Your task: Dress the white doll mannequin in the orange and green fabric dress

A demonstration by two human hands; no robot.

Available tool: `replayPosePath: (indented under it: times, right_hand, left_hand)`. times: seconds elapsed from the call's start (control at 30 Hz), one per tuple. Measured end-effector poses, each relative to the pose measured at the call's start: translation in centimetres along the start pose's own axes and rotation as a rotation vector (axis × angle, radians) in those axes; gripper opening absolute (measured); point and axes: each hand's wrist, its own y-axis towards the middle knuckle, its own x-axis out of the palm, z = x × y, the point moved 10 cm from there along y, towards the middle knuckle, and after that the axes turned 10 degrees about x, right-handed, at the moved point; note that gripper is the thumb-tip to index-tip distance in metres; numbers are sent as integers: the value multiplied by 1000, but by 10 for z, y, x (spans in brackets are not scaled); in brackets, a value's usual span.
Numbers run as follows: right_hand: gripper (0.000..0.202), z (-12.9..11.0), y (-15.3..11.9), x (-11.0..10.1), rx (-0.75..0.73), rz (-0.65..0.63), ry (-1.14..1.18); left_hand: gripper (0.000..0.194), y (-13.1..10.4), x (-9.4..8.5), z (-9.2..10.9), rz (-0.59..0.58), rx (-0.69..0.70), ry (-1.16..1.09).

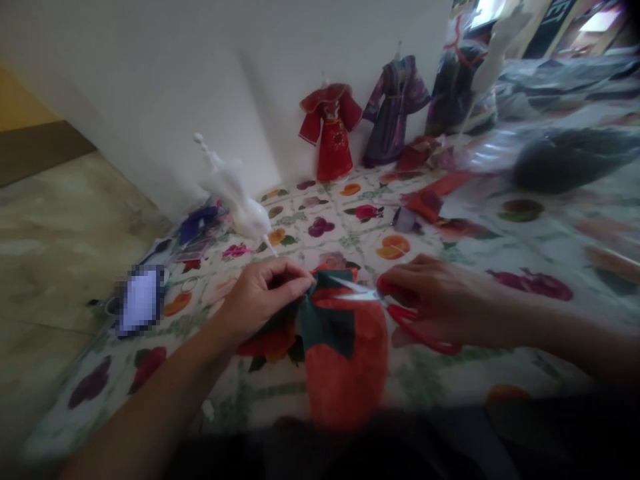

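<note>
Between thumb and fingers, my left hand (pixel 267 293) pinches the edge of a dark green cloth (pixel 333 327). An orange-red cloth (pixel 347 387) lies beneath the green one and hangs toward my lap. My right hand (pixel 440 297) grips scissors (pixel 400 310) by their red handles. Their blades are parted and point left, at the green cloth close to my left fingertips. Whether the blades touch the cloth I cannot tell, as the view is blurred.
A white mannequin figure (pixel 240 200) leans beyond my left hand. At the wall stand a small red dress (pixel 333 133) and a purple robe (pixel 395 110). A phone-like device (pixel 141 300) lies left. Orange scraps (pixel 427 200) and a dark bundle (pixel 565 160) lie right on the fruit-patterned tablecloth (pixel 280 393).
</note>
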Motion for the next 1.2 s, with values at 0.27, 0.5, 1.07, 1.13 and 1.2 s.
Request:
replayPosePath:
  times: [0.27, 0.5, 1.07, 1.13, 1.2]
  right_hand:
    - [18, -27, 16, 13, -46, -12, -114]
    - [22, -41, 24, 10, -96, -17, -129]
    - [43, -54, 33, -1, -88, -4, -240]
    - [42, -55, 33, -2, -85, -12, -240]
    - [41, -56, 33, -2, -81, -17, -246]
  left_hand:
    - [12, 3, 1, 11, -15, 64, 47]
    - [17, 2, -6, 16, -9, 58, 155]
    - [17, 8, -6, 34, -78, 121, 383]
    - [18, 8, -6, 35, -77, 123, 378]
    - [19, 8, -6, 34, -80, 120, 381]
